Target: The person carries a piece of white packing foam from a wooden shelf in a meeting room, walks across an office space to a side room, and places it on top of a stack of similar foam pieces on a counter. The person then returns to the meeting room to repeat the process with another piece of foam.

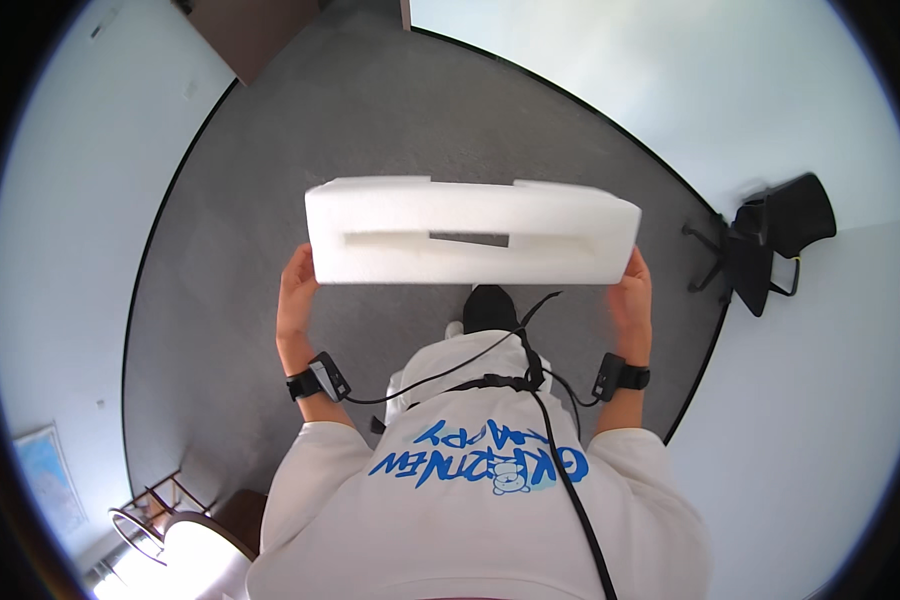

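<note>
A long white foam packing block point(470, 266) is held up in front of my body, over the grey floor. A narrow slot runs along its face, and a gap in the slot's middle lets the floor show through. The top edge has a shallow notch in the middle. My left hand point(297, 285) grips the block's left end, with fingers partly hidden behind it. At the right end, my right hand point(630, 295) grips the block the same way and looks slightly blurred. Each wrist wears a black strap with a small box, and cables run from them.
A black office chair point(770, 240) stands by the right wall. At lower left are a wooden chair point(160, 510) and a white round surface point(200, 560). A brown piece of furniture point(250, 30) is at the far left. Dark cables point(570, 480) hang over my white top.
</note>
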Demonstrator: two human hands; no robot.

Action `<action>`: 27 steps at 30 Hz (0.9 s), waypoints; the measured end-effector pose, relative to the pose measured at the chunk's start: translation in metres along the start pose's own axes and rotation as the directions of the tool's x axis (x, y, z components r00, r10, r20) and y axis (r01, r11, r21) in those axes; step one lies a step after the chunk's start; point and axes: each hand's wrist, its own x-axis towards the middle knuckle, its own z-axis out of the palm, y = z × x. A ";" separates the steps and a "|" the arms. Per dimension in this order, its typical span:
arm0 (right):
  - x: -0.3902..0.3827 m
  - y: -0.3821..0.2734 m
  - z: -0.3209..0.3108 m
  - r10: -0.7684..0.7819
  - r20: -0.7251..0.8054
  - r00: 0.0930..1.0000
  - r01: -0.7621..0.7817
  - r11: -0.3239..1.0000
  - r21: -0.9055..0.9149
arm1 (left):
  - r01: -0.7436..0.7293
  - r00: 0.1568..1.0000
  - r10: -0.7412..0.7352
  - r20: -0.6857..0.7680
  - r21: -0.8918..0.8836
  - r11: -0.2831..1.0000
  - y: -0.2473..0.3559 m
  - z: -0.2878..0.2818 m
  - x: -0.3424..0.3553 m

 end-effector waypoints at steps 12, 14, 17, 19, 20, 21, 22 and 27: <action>0.178 0.065 0.113 0.184 -0.004 0.983 -0.171 0.908 -0.382 | 0.259 0.900 -0.244 -0.362 -0.008 0.966 0.013 -0.023 0.041; 0.221 0.055 0.135 0.165 0.048 0.985 -0.125 0.879 -0.460 | 0.235 0.866 -0.205 -0.456 0.009 0.972 0.019 -0.019 0.044; 0.265 0.065 0.146 0.207 0.221 0.953 -0.112 0.920 -0.375 | 0.193 0.826 -0.175 -0.536 -0.023 0.981 0.007 -0.017 0.039; 0.306 0.075 0.161 0.267 0.290 0.919 -0.094 0.863 -0.497 | 0.128 0.780 -0.156 -0.606 -0.090 0.988 -0.002 -0.025 0.055; 0.315 0.083 0.168 0.269 0.292 0.918 -0.097 0.866 -0.491 | 0.131 0.779 -0.154 -0.608 -0.083 0.988 -0.015 -0.032 0.059; 0.324 0.093 0.177 0.269 0.298 0.916 -0.084 0.853 -0.514 | 0.116 0.772 -0.178 -0.610 -0.140 0.983 -0.028 -0.044 0.066; 0.336 0.102 0.192 0.262 0.300 0.917 -0.066 0.843 -0.533 | 0.095 0.772 -0.195 -0.605 -0.193 0.977 -0.028 -0.059 0.079; 0.412 0.127 0.176 0.174 0.342 0.924 0.121 0.713 -0.691 | 0.175 0.658 -0.177 -0.732 -0.080 0.981 0.004 -0.018 0.202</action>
